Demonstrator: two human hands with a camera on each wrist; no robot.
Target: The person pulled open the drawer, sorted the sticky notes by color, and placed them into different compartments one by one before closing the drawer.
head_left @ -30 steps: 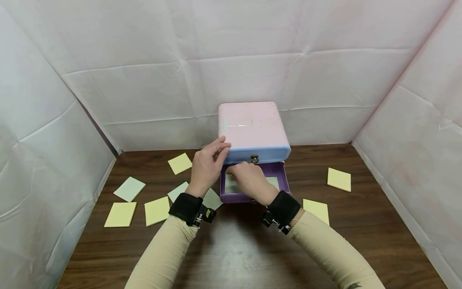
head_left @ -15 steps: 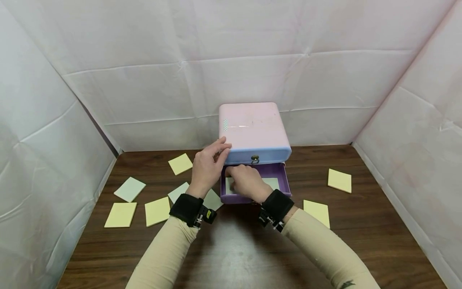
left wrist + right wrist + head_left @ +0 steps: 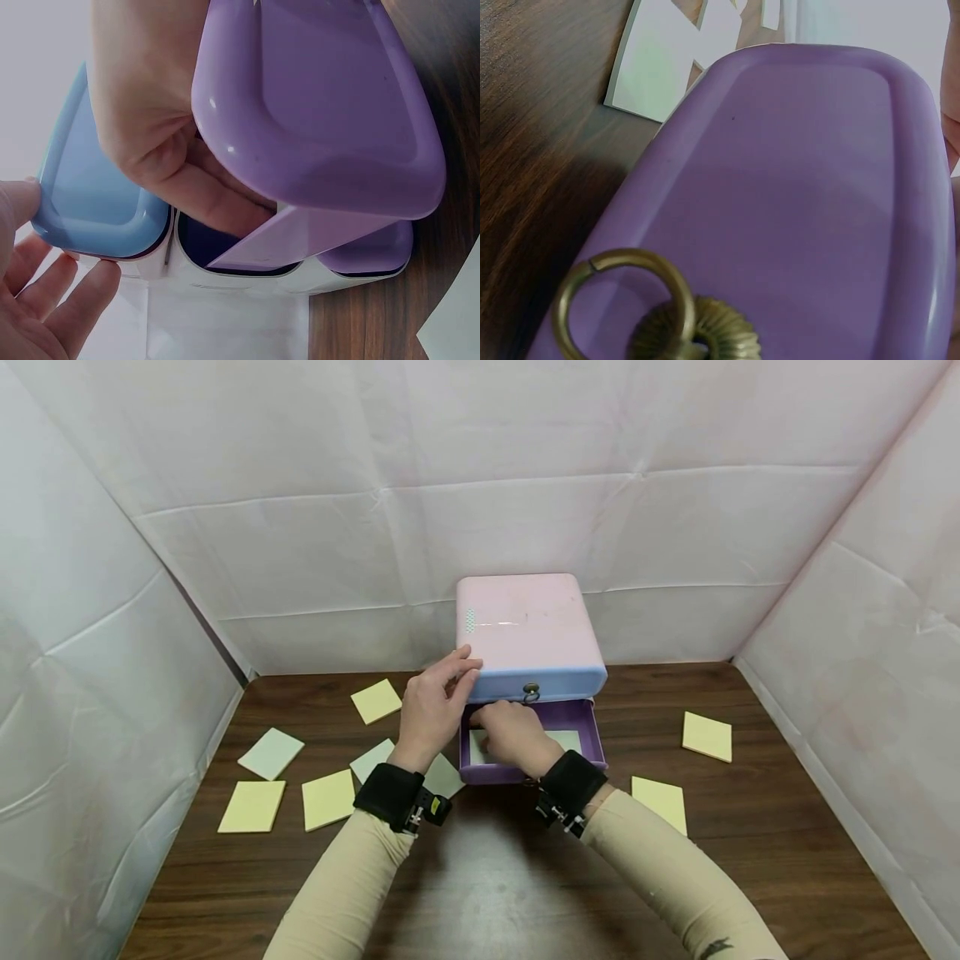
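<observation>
Our left hand [image 3: 433, 710] rests against the left front corner of the small drawer chest [image 3: 529, 635], fingers fairly straight and spread along its blue drawer [image 3: 94, 187], bracing it rather than gripping. Just to the right of it, our right hand [image 3: 512, 737] reaches down into the open purple drawer [image 3: 592, 731], which is pulled out toward us at the bottom of the chest. The wrist view shows its fingers on a pale note [image 3: 300, 236] inside the drawer; we cannot tell whether they pinch it or only press it.

We judge the note light, thin and floppy, apt to slide flat on the smooth plastic floor, so an edge or corner is the place to take it. The chest looks light and could skid on the table [image 3: 487, 877], hence the bracing hand. The drawer's brass ring [image 3: 619, 300] hangs at its front. More notes [image 3: 326, 799] lie scattered to either side of both hands.
</observation>
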